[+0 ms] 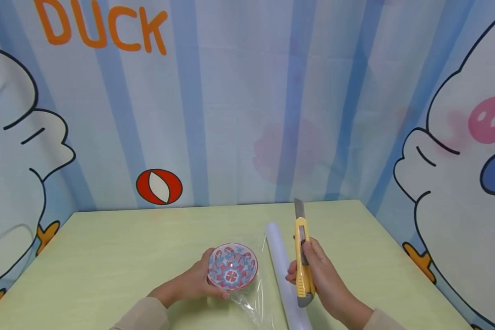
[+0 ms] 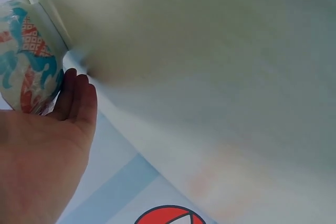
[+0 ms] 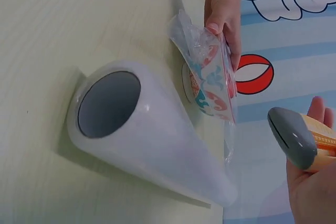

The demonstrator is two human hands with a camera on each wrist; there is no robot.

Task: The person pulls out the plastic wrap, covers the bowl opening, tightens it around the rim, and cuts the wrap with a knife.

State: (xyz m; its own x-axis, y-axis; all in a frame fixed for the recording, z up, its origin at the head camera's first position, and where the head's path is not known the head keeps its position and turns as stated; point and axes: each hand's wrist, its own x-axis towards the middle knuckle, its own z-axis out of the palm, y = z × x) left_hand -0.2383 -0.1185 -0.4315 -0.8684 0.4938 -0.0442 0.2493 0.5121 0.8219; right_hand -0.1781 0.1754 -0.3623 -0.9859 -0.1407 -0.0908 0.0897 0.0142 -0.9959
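Observation:
My left hand point(image 1: 195, 277) holds a small bowl point(image 1: 232, 266) by its left side, thumb at the near rim. Red and blue patterns cover the bowl, whose open top faces me. Clear plastic film point(image 3: 190, 40) clings about its outside in the right wrist view. In my right hand point(image 1: 327, 282) is a yellow utility knife point(image 1: 300, 263), held upright with its grey blade extended and the thumb on the slider side. Between the two hands a white roll of film point(image 1: 281, 270) lies lengthwise on the table, its hollow core point(image 3: 109, 104) facing the right wrist camera.
A pale yellow-green table point(image 1: 119, 247) spreads under everything. Behind it hangs a blue striped curtain point(image 1: 239, 105) with duck lettering and a red ball print point(image 1: 158, 186). Printed white cartoon figures flank both sides.

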